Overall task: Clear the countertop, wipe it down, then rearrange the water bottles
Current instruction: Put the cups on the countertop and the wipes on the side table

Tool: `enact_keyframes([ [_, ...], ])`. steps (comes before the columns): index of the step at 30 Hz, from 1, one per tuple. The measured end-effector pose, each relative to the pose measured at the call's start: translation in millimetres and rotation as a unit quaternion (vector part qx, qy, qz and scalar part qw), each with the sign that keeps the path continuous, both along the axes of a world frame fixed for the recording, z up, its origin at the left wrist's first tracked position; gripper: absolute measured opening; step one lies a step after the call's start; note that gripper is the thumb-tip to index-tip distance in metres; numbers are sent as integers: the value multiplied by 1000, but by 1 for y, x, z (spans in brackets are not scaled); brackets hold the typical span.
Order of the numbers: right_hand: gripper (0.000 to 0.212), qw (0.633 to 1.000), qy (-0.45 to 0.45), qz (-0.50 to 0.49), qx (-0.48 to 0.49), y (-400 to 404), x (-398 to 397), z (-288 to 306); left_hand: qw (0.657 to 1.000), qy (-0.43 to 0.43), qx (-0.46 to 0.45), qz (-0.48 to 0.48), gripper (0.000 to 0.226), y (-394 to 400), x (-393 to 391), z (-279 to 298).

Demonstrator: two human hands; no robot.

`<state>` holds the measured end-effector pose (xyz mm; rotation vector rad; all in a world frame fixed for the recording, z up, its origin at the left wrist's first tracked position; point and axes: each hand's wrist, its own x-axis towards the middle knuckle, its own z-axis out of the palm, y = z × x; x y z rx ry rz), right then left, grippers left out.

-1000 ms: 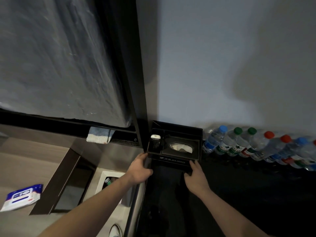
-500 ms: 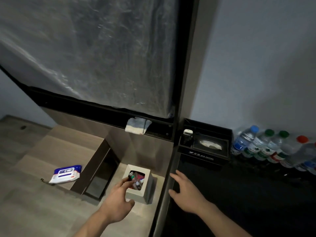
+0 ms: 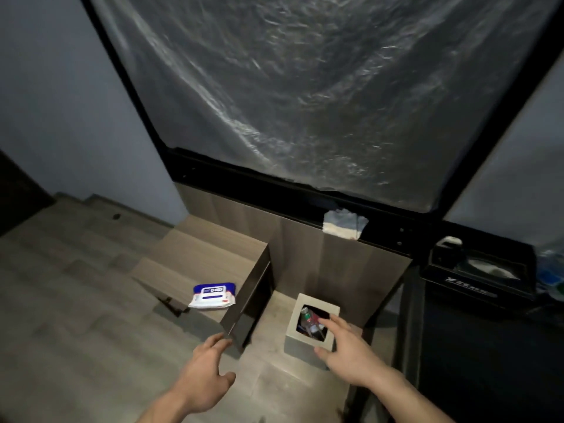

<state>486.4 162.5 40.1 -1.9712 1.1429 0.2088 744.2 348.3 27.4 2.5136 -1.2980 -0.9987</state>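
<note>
Both hands are off the tray (image 3: 482,288) and down over the floor, left hand (image 3: 203,381) and right hand (image 3: 348,352) spread and empty, right above the bin (image 3: 308,346); bottles (image 3: 551,270) sit untouched on the counter (image 3: 488,361), wipes (image 3: 212,296) look next.

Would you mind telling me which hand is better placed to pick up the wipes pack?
Probably the left hand: it hovers open on the same side as the wipes pack, whereas the right hand is over the bin, farther away.
</note>
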Motion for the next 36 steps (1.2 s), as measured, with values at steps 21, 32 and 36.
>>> enact_keyframes([
  [21, 73, 987, 111, 9, 112, -32, 236, -87, 992, 28, 101, 73, 65, -23, 213, -73],
  [32, 65, 968, 145, -125, 160, -47, 341, -169, 981, 93, 170, 16, 66, -94, 333, -159],
  [36, 58, 958, 149, -149, 196, -53, 385, -212, 972, 146, 178, 41, 67, -122, 357, -208],
])
